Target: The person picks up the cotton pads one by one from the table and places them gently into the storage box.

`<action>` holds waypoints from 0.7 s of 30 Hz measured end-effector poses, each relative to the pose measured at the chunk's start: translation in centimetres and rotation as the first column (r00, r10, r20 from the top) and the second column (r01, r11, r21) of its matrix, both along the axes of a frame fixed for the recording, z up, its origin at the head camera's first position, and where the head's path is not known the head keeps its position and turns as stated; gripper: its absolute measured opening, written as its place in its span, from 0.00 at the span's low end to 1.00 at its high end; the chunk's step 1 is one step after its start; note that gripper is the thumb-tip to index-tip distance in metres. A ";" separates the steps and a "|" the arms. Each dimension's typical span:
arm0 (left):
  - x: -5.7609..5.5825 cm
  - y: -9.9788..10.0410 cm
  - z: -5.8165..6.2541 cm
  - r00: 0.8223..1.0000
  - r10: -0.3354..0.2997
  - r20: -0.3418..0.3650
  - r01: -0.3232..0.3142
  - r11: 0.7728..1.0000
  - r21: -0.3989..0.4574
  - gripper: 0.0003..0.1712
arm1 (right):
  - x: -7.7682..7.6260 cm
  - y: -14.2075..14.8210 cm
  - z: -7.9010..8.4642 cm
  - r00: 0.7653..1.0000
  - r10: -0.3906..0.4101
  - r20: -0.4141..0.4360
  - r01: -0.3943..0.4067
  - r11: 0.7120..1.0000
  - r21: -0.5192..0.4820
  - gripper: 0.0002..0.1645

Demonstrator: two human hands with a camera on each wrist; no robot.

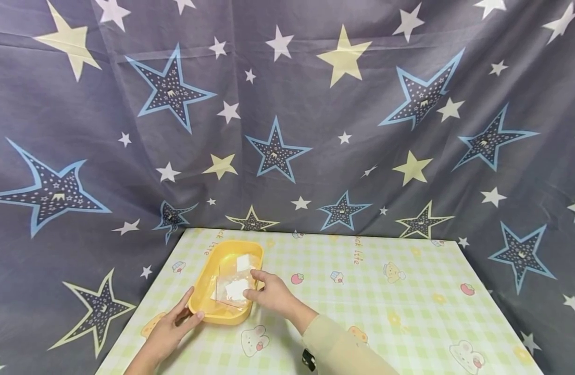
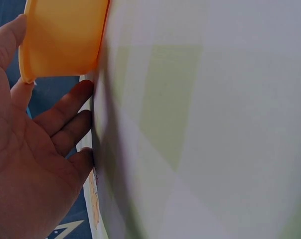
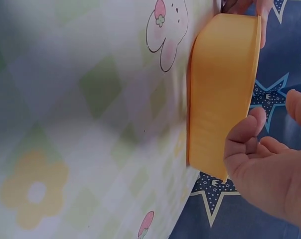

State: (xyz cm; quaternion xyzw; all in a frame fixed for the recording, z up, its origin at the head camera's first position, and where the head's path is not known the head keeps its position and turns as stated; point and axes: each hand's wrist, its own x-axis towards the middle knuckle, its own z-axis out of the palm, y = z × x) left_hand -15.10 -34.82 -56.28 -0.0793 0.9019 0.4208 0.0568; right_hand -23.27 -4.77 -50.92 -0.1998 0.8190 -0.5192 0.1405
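A yellow plastic tray [image 1: 222, 319] with rounded corners rests on the table at left of centre in the head view. Inside it lie clear plastic packets [image 1: 237, 289] with white patches and thin red lines. My left hand [image 1: 167, 333] is at the near left corner, thumb against the near rim and a finger at the left side. Its other fingertips touch the tablecloth in the left wrist view. My right hand [image 1: 275, 298] reaches over the right rim, thumb and forefinger apart at the packets' edge. From the right wrist, its lower fingers [image 3: 245, 134] look bent beside the tray's rim.
A green-checked tablecloth [image 1: 409, 323] with cartoon prints covers the table. Dark star-patterned curtains [image 1: 306, 135] hang behind it and along the sides. A small black object [image 1: 308, 359] shows under the right sleeve [image 1: 339, 341].
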 end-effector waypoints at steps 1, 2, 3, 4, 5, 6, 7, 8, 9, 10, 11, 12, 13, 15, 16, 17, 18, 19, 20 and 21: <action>0.0 0.0 0.0 1.000 0.000 0.000 0.000 1.000 -0.002 0.52 | 0.0 0.1 0.0 1.000 -0.002 0.000 0.002 1.000 -0.001 0.40; 0.0 0.0 0.0 1.000 0.002 0.002 -0.002 1.000 -0.006 0.52 | 0.0 0.1 0.0 1.000 -0.004 -0.001 0.004 1.000 0.000 0.39; 0.0 0.0 0.0 1.000 0.002 0.001 -0.002 1.000 -0.009 0.52 | 0.0 0.2 0.0 1.000 -0.006 0.000 0.006 1.000 -0.002 0.39; 0.0 0.0 -0.1 1.000 0.002 -0.001 -0.002 1.000 -0.011 0.52 | 0.0 0.3 0.1 1.000 -0.007 -0.003 0.007 1.000 -0.002 0.39; 0.0 -0.1 -0.1 1.000 0.001 -0.003 -0.002 1.000 -0.015 0.52 | 0.1 0.4 0.1 1.000 -0.009 -0.002 0.009 1.000 -0.001 0.39; 0.0 -0.1 -0.1 1.000 0.002 -0.005 -0.002 1.000 -0.016 0.52 | 0.1 0.6 0.1 1.000 -0.011 0.000 0.011 1.000 0.001 0.39; 0.0 -0.1 -0.2 1.000 0.002 -0.005 -0.003 1.000 -0.017 0.52 | 0.2 0.8 0.1 1.000 -0.013 0.003 0.013 1.000 0.004 0.39; 0.0 -0.1 -0.2 1.000 0.003 -0.007 -0.003 1.000 -0.017 0.52 | 0.2 1.0 0.1 1.000 -0.014 0.001 0.014 1.000 0.010 0.39; 0.0 -0.1 -0.2 1.000 0.001 -0.009 -0.001 1.000 -0.020 0.51 | 0.3 1.3 0.0 1.000 -0.014 -0.001 0.014 1.000 0.014 0.39; 0.0 -0.1 -0.2 1.000 0.003 -0.008 -0.003 1.000 -0.020 0.51 | 0.3 1.6 -0.1 1.000 -0.014 -0.006 0.014 1.000 0.022 0.39; 0.0 -0.1 -0.2 1.000 0.004 -0.005 -0.004 1.000 -0.021 0.52 | 0.3 2.0 -0.2 1.000 -0.015 -0.015 0.015 0.999 0.033 0.39; 0.0 -0.1 -0.2 1.000 0.006 -0.002 -0.006 1.000 -0.019 0.52 | 0.2 2.5 -0.4 1.000 -0.017 -0.024 0.018 0.999 0.045 0.39; 0.0 -0.1 -0.2 1.000 0.009 0.004 -0.009 1.000 -0.018 0.52 | 0.2 3.1 -0.6 0.999 -0.015 -0.041 0.018 0.998 0.064 0.40; 0.0 0.0 -0.2 1.000 0.009 0.012 -0.009 1.000 -0.018 0.52 | 0.0 4.5 -1.0 0.996 -0.010 -0.094 0.020 0.994 0.107 0.39; 0.0 0.0 -0.2 1.000 0.009 0.014 -0.008 1.000 -0.017 0.52 | -0.2 5.4 -1.2 0.992 -0.008 -0.122 0.024 0.991 0.131 0.40; 0.0 0.0 -0.2 1.000 0.008 0.015 -0.008 1.000 -0.016 0.52 | -0.3 6.4 -1.5 0.989 -0.009 -0.149 0.033 0.987 0.155 0.40; 0.0 0.0 -0.2 1.000 0.009 0.019 -0.009 1.000 -0.016 0.52 | -0.4 7.5 -1.7 0.985 -0.013 -0.169 0.043 0.983 0.178 0.40; -0.1 0.0 -0.2 1.000 0.008 0.019 -0.007 1.000 -0.018 0.52 | -0.6 8.7 -1.8 0.979 -0.013 -0.201 0.055 0.978 0.204 0.40; -0.1 0.0 -0.2 1.000 0.005 0.016 -0.005 1.000 -0.021 0.52 | -0.8 9.9 -1.9 0.974 -0.020 -0.225 0.073 0.971 0.228 0.40; -0.1 0.0 -0.1 1.000 0.004 0.017 -0.004 1.000 -0.022 0.52 | -0.9 11.2 -2.1 0.970 -0.033 -0.241 0.094 0.965 0.247 0.40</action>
